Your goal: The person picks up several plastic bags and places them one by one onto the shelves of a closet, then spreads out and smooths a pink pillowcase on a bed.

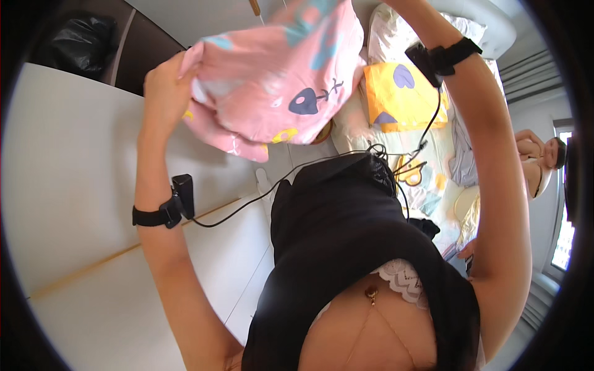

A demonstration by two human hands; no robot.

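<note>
My left hand (164,90) grips the edge of a pink printed bedding cloth (260,88), with its fingers partly hidden behind the fabric. The cloth hangs in loose folds and bears fish-bone and teal shapes. My right forearm (482,111) reaches up past the top edge of the picture, so my right hand is out of view. The cloth's upper end also runs out of the frame. Beyond the cloth, a folded yellow cloth with purple hearts (403,95) lies on a bed (352,125).
White cabinet fronts (79,153) stand close on my left, below an open dark compartment holding a black plastic bag (81,41). Cables (246,211) run from my wrist straps to a black bag (383,174) at my waist. Another person's hand (466,250) shows beyond my right arm.
</note>
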